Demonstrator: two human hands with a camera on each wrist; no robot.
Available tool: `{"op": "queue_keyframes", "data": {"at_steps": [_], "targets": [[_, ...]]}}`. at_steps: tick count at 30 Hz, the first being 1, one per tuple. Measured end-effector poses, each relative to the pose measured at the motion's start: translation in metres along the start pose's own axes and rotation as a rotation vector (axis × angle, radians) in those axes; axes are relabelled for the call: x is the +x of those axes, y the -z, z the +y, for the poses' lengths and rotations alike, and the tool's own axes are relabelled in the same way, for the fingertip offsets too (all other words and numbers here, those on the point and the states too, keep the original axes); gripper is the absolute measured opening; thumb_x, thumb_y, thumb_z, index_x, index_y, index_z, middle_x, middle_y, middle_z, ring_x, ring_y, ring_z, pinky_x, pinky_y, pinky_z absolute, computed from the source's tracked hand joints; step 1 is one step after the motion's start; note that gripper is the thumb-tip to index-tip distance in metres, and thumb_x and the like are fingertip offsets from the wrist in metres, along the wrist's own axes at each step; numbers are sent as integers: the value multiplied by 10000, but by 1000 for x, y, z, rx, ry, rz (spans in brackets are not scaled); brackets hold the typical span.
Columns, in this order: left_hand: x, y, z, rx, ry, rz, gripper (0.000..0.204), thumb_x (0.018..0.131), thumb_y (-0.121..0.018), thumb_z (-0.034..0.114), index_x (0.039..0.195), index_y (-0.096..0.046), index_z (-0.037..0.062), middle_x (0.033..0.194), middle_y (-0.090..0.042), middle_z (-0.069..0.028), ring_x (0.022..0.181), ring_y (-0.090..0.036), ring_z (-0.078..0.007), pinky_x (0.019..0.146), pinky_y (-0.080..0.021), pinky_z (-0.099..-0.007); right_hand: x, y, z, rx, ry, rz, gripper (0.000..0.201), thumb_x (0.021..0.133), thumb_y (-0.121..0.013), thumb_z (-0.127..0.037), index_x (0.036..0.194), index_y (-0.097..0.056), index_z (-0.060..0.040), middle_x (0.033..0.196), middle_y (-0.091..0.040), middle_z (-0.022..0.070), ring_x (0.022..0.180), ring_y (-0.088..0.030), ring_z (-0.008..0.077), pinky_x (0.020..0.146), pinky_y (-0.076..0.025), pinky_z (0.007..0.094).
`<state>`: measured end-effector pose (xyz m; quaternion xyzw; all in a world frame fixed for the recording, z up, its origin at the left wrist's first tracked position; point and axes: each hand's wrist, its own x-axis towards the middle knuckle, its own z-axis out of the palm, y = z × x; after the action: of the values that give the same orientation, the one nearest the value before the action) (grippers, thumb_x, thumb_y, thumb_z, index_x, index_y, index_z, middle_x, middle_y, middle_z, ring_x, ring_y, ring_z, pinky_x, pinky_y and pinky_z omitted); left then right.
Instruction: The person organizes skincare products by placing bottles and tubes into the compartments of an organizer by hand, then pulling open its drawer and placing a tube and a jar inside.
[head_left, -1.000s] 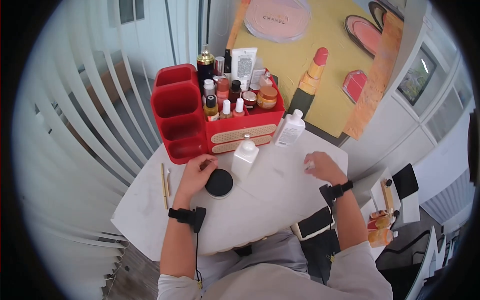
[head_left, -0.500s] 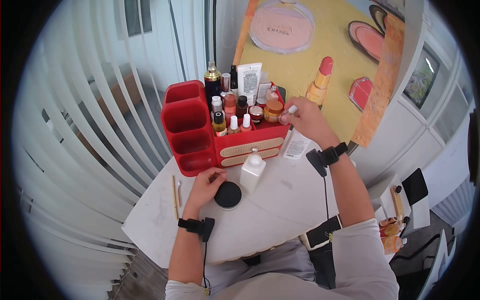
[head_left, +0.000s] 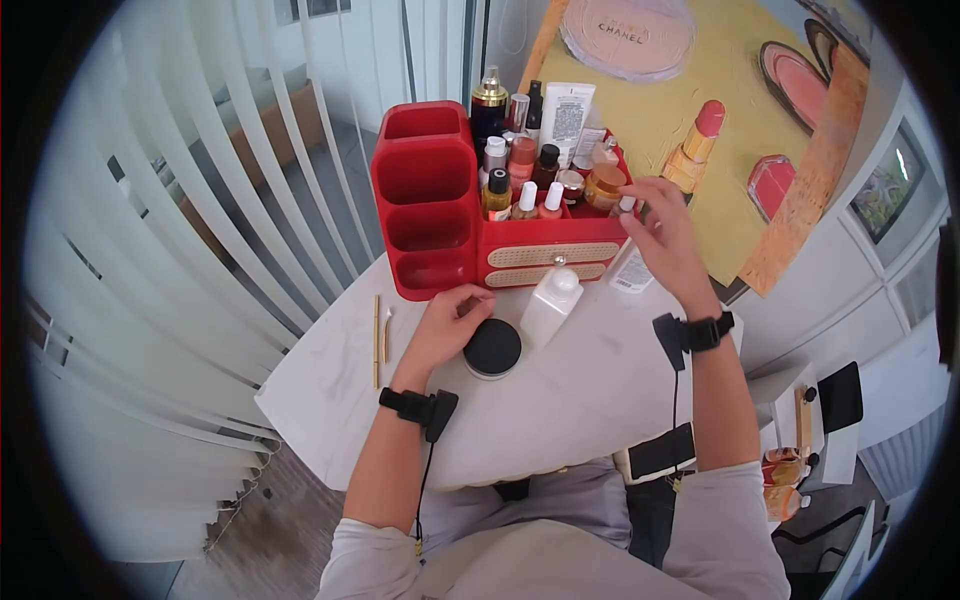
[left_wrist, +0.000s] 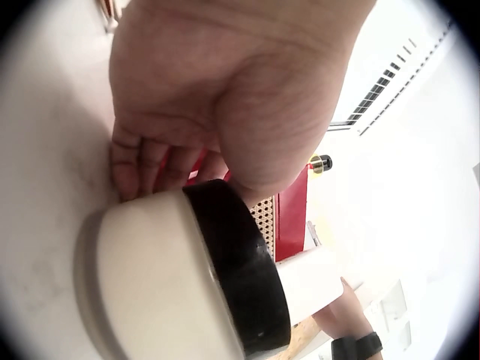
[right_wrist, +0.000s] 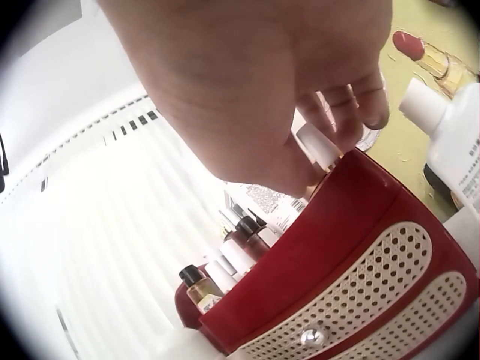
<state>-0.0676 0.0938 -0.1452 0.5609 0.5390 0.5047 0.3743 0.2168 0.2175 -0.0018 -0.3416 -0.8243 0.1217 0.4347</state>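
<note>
My right hand (head_left: pixel 668 235) is at the front right corner of the red organizer (head_left: pixel 550 232), its thumb and fingers about the white cap of a small nail polish bottle (right_wrist: pixel 319 146). The bottle's lower part is hidden behind the organizer's wall. Cosmetics fill the rack beside it, among them an orange-lidded jar (head_left: pixel 603 187) close to the fingertips. My left hand (head_left: pixel 447 325) rests on the table, fingers loosely curled and holding nothing, beside a black-lidded cream jar (head_left: pixel 492 347). In the left wrist view, that jar (left_wrist: pixel 161 277) stands just in front of the palm.
A white square bottle (head_left: pixel 550 305) with a round cap stands before the organizer's drawers. Behind my right hand is a white labelled bottle (head_left: pixel 630 272). Two thin gold sticks (head_left: pixel 377 340) lie on the white table (head_left: pixel 590 390) at left. A painted makeup picture (head_left: pixel 730 190) leans behind.
My right hand has gone from the table's right side up to the organizer, carrying the nail polish bottle and lowering it into the corner. My left hand has stayed by the jar.
</note>
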Motion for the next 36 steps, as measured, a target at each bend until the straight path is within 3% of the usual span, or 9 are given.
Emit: {"op": "queue_keyframes", "data": {"at_steps": [4, 7, 11, 13, 17, 22, 28, 31, 36], "targets": [[2, 0, -4, -55, 0, -9, 188, 1025, -654, 135, 1128, -709, -12, 934, -739, -65, 874, -693, -135, 822, -544, -279, -35, 7, -6, -31, -16, 109, 439, 851, -668, 80, 1268, -644, -56, 1333, -578, 133, 851, -617, 242, 776, -521, 332], [2, 1, -6, -44, 32, -18, 207, 1042, -648, 134, 1164, -700, -25, 1001, -740, -69, 951, -702, -136, 858, -552, -280, -60, 2, 38, -182, -169, 315, 611, 816, -760, 30, 1380, -542, -51, 1379, -564, 159, 1195, -559, 277, 952, -495, 390], [3, 0, -9, 0, 43, -37, 205, 1040, -649, 129, 1169, -701, -22, 1004, -742, -67, 951, -702, -138, 863, -554, -279, -78, -26, 135, 65, -254, 359, 571, 836, -814, -23, 1342, -549, -30, 1326, -609, 153, 1208, -604, 239, 967, -519, 379], [2, 0, -10, -36, 31, -35, 204, 1040, -651, 130, 1168, -704, -20, 999, -741, -63, 948, -701, -138, 867, -553, -280, -81, -26, 139, 405, -454, 52, 561, 854, -855, -77, 1318, -547, -7, 1257, -661, 130, 1166, -651, 193, 951, -544, 349], [2, 1, -9, -16, 45, -28, 200, 1043, -646, 129, 1165, -705, -18, 995, -740, -58, 940, -696, -134, 865, -549, -281, -81, -10, 91, 368, -493, -97, 529, 894, -818, -44, 1338, -533, -8, 1224, -676, 99, 1119, -674, 164, 963, -553, 336], [0, 1, -4, 14, 54, -32, 197, 1044, -646, 130, 1165, -706, -14, 998, -742, -56, 935, -695, -130, 864, -547, -276, -46, 14, 4, 786, -220, -9, 647, 920, -757, 35, 1468, -416, -15, 1353, -602, 94, 1268, -606, 190, 1082, -504, 371], [2, 2, -10, -40, 39, -10, 190, 1023, -656, 133, 1136, -712, -8, 950, -736, -52, 885, -677, -125, 834, -538, -280, 26, -6, -2, 789, 15, 118, 611, 929, -766, -9, 1442, -434, -4, 1328, -612, 99, 1257, -609, 202, 1080, -500, 374], [2, 2, -5, -50, 28, -13, 191, 1023, -661, 133, 1143, -710, -7, 952, -738, -50, 885, -675, -122, 834, -538, -278, 39, -9, 5, 317, 74, 35, 598, 897, -823, -121, 1390, -505, -5, 1247, -656, 133, 1201, -630, 219, 1045, -506, 372], [0, 1, -2, -48, -11, -25, 221, 1007, -697, 161, 1164, -710, 6, 942, -736, -45, 870, -666, -114, 832, -536, -274, 39, -17, 12, 217, 30, -24, 602, 897, -822, -140, 1401, -515, -20, 1263, -653, 133, 1203, -634, 246, 1056, -494, 376]]}}
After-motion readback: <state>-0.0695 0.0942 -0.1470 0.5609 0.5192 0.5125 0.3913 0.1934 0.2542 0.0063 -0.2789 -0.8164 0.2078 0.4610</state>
